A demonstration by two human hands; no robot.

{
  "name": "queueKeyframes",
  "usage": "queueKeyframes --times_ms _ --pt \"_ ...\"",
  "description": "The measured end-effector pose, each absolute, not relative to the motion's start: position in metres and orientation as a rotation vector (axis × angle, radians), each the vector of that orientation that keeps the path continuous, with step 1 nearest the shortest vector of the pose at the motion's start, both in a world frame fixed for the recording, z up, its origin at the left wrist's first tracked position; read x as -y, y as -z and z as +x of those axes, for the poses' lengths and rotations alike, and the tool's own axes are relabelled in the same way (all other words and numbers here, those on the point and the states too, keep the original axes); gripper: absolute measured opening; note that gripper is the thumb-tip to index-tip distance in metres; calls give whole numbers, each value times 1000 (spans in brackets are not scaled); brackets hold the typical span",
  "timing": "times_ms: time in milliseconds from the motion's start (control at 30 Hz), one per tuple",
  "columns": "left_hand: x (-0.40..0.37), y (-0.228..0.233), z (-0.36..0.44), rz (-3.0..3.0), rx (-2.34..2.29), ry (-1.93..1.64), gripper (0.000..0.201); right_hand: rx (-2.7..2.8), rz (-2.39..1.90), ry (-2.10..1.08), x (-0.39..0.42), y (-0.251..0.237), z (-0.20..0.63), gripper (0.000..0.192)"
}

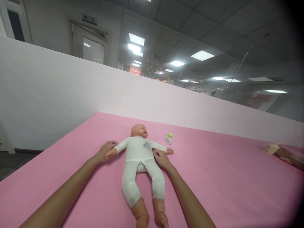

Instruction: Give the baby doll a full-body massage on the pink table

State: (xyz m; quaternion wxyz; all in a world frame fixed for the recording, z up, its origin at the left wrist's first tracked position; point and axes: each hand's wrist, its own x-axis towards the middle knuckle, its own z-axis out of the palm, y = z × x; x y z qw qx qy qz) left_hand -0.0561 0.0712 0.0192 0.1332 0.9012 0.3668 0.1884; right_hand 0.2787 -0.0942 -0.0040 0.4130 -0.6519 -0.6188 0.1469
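A baby doll (pixel 140 152) with a bald head and a white bodysuit lies on its back on the pink table (pixel 204 177). Its arms are spread and its bare feet point toward me. My left hand (pixel 108 149) rests on the surface beside the doll's hand, fingers stretched forward and partly hidden by it. Against the doll's other side, below its outstretched arm, lies my right hand (pixel 162 159), with its fingers loosely bent and touching the suit. A small clear bottle with a green cap (pixel 168 139) stands just beyond that arm.
A white partition (pixel 133 93) runs along the far edge of the table. At the far right, another person's hand (pixel 283 152) is by a cream-coloured object (pixel 271 148) too blurred to name. A door (pixel 91 44) stands behind the partition.
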Motion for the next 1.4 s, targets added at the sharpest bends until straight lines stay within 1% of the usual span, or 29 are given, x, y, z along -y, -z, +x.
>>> queueKeyframes --times_ms 400,667,833,933,1033,1100,1267,1400 --pt "-66 -24 -57 2644 -1053 -524 36 1565 -1623 -387 97 0 278 41" --pt "-68 -25 -59 2626 -992 -517 31 1550 -1632 -397 96 3 279 42" --pt "-71 -22 -59 2611 -942 -551 26 1546 -1632 -447 99 3 279 48" --pt "-70 -21 -59 2601 -908 -593 22 1549 -1562 -505 102 -1 274 53" --pt "-67 -22 -59 2562 -870 -624 21 1542 -1495 -554 106 -7 267 55" --pt "-65 -24 -59 2487 -879 -632 22 1556 -1494 -564 108 -9 263 55" --pt "-59 -27 -58 2212 -943 -717 37 1595 -1479 -570 108 -9 259 56" --pt "-54 -30 -57 2137 -985 -713 43 1604 -1483 -603 109 -9 257 56"
